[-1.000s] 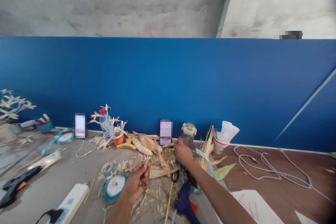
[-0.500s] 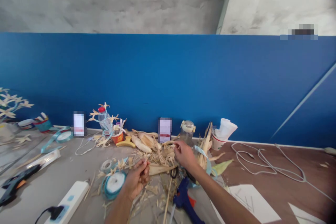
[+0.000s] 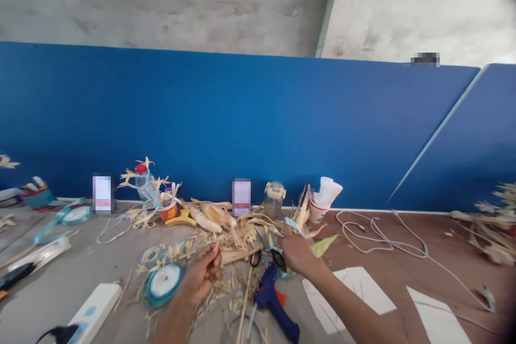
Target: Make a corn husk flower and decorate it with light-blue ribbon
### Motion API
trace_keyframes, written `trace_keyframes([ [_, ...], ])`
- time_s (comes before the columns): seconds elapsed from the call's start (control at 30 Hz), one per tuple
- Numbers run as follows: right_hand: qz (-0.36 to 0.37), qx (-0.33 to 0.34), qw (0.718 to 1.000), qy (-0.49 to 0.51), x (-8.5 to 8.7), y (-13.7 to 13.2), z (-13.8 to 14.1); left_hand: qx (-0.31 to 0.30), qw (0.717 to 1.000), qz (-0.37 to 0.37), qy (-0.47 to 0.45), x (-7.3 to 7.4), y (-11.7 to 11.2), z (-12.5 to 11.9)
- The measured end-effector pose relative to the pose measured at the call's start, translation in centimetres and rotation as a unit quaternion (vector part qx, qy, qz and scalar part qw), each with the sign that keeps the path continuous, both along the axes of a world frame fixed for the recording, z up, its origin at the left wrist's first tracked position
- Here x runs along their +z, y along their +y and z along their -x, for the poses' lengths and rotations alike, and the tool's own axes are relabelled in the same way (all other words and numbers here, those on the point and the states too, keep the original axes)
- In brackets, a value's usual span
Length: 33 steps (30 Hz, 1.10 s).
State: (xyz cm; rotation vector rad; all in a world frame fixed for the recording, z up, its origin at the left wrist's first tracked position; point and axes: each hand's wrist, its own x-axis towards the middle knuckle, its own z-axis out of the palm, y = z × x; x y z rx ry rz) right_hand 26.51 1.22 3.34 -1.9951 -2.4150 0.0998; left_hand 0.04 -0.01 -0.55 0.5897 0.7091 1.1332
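Note:
My left hand hovers over a litter of dried corn husk, its fingers pinched on a thin pale strip of husk. My right hand is further right, fingers closed on a light blue ribbon that rises above them. A roll of teal ribbon lies just left of my left hand. Black-handled scissors and a blue glue gun lie between and below the hands.
A blue partition backs the table. Along it stand a glass jar, paper cups, a bottle with husk flowers and an orange cup. A white power strip, white cable and paper sheets lie around.
The view swung right. My right hand drew back from the husk pile near the jar, now holding the blue ribbon. My left hand kept its pinch on the strip.

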Motion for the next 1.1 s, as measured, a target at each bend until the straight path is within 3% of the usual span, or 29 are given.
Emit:
trace_keyframes([
  [0.2,-0.047,0.03,0.996,-0.076,-1.1,-0.4,1.3,-0.01,1.0,-0.001,-0.005,0.1,-0.2,0.0],
  [0.33,-0.059,0.018,0.995,-0.076,-1.2,-0.3,0.9,-0.011,1.0,0.001,-0.013,0.2,-0.2,0.0],
  [0.5,-0.097,0.076,0.991,-0.054,-2.0,-0.2,0.6,-0.009,1.0,0.004,-0.015,0.1,-0.2,-0.1],
  [0.67,-0.072,0.067,0.995,-0.015,-2.8,0.5,0.6,-0.009,1.0,-0.003,-0.013,0.2,-0.2,0.0],
  [0.93,0.013,-0.011,0.991,0.131,-0.4,2.2,-0.5,-0.011,1.0,-0.001,-0.012,0.5,-0.3,-0.2],
  [1.1,0.056,-0.034,0.977,0.204,-0.4,1.8,0.7,-0.012,1.0,-0.002,-0.004,0.2,-0.3,-0.2],
])
